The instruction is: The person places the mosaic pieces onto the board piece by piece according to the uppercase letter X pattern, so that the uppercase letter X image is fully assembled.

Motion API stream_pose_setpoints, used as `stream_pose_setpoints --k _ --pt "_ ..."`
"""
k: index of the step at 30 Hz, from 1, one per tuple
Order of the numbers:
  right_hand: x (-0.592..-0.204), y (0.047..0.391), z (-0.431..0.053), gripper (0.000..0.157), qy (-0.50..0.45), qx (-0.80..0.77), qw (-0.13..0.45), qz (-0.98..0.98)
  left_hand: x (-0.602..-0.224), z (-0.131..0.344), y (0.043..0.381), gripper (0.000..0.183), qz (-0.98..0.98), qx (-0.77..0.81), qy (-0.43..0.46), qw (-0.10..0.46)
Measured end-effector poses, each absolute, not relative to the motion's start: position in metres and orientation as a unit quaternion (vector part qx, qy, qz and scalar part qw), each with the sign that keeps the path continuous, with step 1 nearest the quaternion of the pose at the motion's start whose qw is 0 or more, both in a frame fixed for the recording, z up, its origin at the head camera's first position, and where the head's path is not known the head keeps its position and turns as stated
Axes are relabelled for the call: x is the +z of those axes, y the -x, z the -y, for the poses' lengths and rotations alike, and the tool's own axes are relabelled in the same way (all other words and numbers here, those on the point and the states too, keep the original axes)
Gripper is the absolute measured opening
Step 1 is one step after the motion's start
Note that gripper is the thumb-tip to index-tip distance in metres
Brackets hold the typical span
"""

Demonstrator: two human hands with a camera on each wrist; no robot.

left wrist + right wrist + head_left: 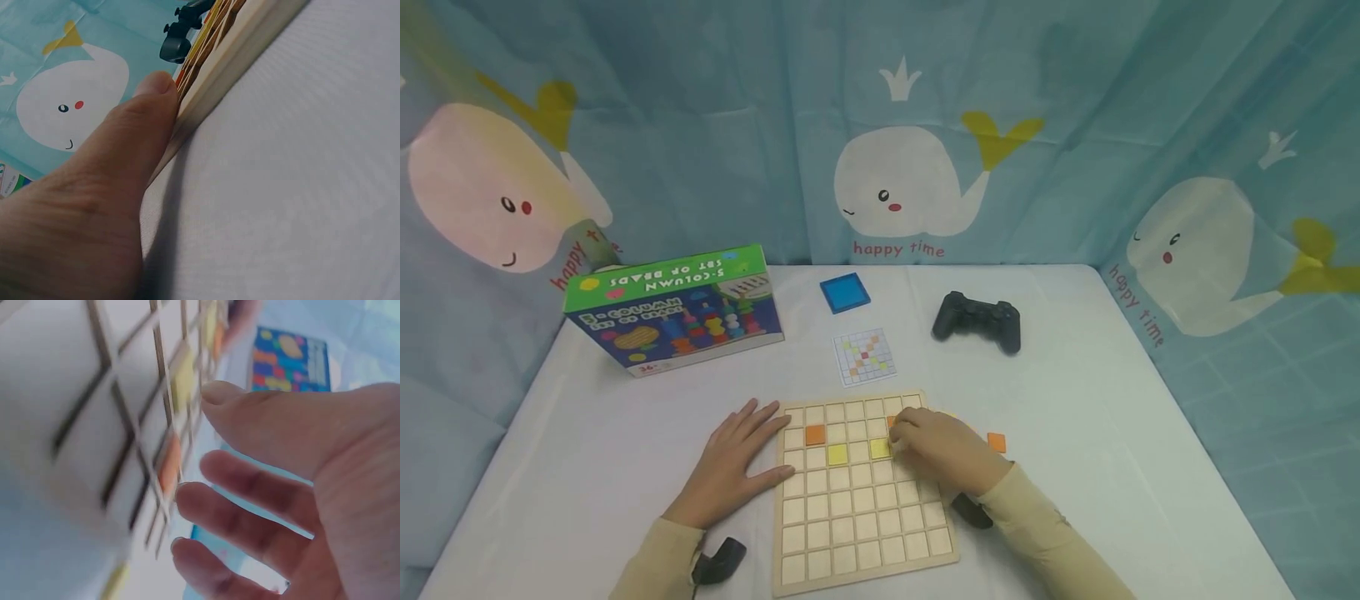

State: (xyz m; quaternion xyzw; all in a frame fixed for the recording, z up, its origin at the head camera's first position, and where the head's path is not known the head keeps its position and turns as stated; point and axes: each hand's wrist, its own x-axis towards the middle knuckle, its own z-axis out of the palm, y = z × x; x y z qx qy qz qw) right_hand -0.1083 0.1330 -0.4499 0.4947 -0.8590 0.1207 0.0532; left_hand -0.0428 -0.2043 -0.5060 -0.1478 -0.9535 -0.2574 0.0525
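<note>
A wooden grid board (867, 550) lies on the table, holding two orange and two yellow square tiles. On its left side are one orange tile (815, 435) and one yellow tile (837, 454). My left hand (737, 462) rests at the left edge, fingers extended; its thumb (147, 119) touches the board's side in the left wrist view. Over the upper right squares is my right hand (947, 448), beside a second yellow tile (880, 448) and a partly covered orange tile (169, 464). Its thumb and fingers are apart in the right wrist view, with nothing between them.
A loose orange tile (996, 442) lies right of the board, near a mostly hidden yellow one (951, 414). Behind the board are a pattern card (865, 357), a blue tray (846, 293) and a black game controller (977, 320). A bead-set box (677, 312) stands back left.
</note>
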Motion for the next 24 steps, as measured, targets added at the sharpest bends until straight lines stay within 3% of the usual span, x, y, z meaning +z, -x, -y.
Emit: stream_pose_setpoints --k 14,24 --pt "-0.453 0.089 -0.232 0.024 -0.313 0.139 0.053 0.938 -0.507 0.208 0.044 0.073 0.953 -0.254 0.155 0.057" --pt "-0.464 0.083 -0.249 0.023 -0.297 0.157 0.055 0.94 -0.506 0.206 0.044 0.073 0.953 -0.255 0.156 0.059"
